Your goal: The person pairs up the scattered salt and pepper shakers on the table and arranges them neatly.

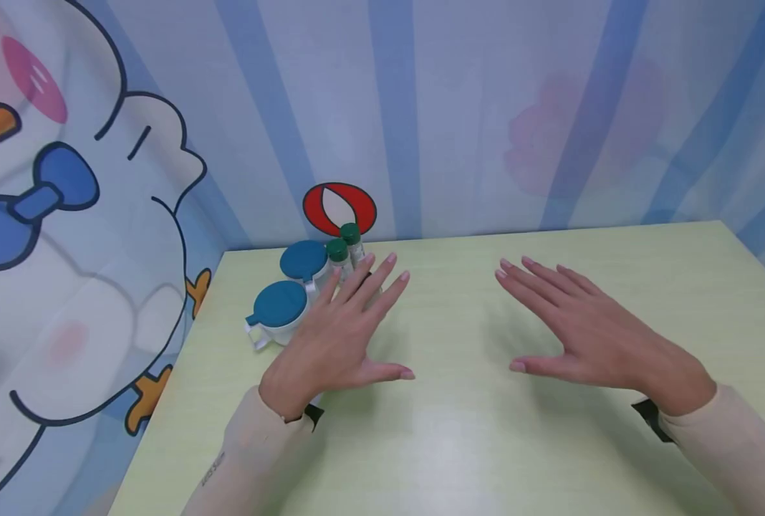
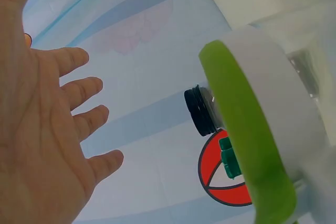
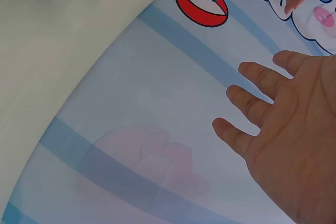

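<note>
My left hand (image 1: 334, 340) hovers over the table with its fingers spread and nothing held. Just beyond it, and partly hidden by it, stand two white jars with blue lids (image 1: 280, 303) (image 1: 304, 259) and two small bottles with green caps (image 1: 337, 249) (image 1: 350, 233). In the left wrist view, a white container with a light green rim (image 2: 247, 135) is close to the camera, beside a bottle with a black cap (image 2: 199, 110). Fingers straight and empty, my right hand (image 1: 592, 333) is held above the table's right half, apart from every object.
The pale wooden table (image 1: 447, 437) meets a blue striped backdrop (image 1: 460, 122) at its far edge. On the left, a fabric wall carries a cartoon bird (image 1: 92, 287). A red and white ball (image 1: 363, 208) is printed behind the bottles.
</note>
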Available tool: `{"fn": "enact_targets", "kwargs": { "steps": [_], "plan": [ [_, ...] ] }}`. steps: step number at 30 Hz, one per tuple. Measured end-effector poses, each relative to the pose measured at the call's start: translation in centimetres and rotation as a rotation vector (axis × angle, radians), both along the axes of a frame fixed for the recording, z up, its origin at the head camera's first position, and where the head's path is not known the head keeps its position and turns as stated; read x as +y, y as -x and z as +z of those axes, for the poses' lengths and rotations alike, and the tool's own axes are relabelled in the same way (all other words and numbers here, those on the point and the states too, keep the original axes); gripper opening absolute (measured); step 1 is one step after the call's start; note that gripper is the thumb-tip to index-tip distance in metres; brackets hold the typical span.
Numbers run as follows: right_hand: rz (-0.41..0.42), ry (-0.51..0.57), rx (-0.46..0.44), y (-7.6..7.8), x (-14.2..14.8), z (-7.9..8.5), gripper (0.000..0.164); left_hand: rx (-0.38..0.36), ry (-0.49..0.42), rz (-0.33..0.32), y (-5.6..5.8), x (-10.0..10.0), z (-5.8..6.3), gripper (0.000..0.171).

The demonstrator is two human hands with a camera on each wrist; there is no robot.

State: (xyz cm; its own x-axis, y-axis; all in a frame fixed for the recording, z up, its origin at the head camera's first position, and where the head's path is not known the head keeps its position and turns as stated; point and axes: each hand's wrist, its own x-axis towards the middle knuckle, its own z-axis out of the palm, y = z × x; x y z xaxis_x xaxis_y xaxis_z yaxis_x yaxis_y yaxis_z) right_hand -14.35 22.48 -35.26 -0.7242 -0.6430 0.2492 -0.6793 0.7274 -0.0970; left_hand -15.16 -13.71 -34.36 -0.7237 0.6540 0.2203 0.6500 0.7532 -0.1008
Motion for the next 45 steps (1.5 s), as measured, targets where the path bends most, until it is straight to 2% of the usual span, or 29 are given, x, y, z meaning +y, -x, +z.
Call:
{"fn": "enact_targets", "kwargs": {
  "steps": [8,13,20,29,36,45],
  "plan": [
    [0.004,0.048,-0.039,-0.2,0.4,-0.4,0.102,-0.029,-0.081,-0.047,0.2,-0.6,-0.6,0.117],
    [0.000,0.141,-0.079,-0.1,0.4,-0.5,0.095,-0.069,-0.157,-0.081,0.4,-0.8,-0.5,0.111],
    [0.011,0.283,-0.191,-0.1,0.5,-0.8,0.086,-0.157,-0.330,-0.130,0.3,-1.0,-0.5,0.099],
    [0.112,0.490,-0.258,0.6,0.6,-1.5,0.082,-0.316,-0.444,-0.135,0.5,-1.4,-0.6,0.093],
    [0.101,0.592,-0.341,0.5,0.4,-1.6,0.073,-0.309,-0.551,-0.162,0.6,-2.2,-0.5,0.089],
    [0.063,0.675,-0.426,0.4,0.3,-1.7,0.062,-0.321,-0.610,-0.138,0.3,-3.4,-0.4,0.087]
  ]
}}
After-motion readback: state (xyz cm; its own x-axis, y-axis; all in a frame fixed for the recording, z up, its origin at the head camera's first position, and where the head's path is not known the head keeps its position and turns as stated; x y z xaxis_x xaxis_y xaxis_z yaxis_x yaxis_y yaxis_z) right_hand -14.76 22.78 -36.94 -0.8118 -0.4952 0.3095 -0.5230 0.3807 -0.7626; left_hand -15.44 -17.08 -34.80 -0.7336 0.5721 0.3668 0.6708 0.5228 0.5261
